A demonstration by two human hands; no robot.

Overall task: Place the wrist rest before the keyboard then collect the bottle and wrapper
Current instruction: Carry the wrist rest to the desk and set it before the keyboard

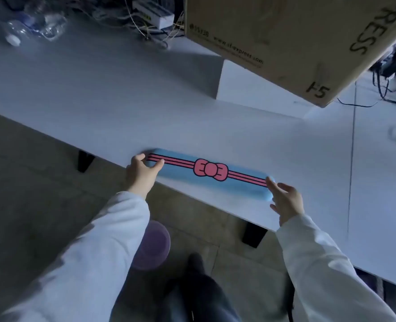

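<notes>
Head view. Wrist rest (209, 174): blue, pink bow and stripes, lying flat along the near edge of the white table (99, 101). Left hand (141, 174): thumb and fingers curled, pinching the rest's left end. Right hand (285, 201): fingers loosely spread, tips touching the rest's right end. Bottle (33, 25): clear plastic, crumpled, on its side at the far left corner, well apart. Cardboard box (285, 38): far right, beside tangled cables (150, 26).
</notes>
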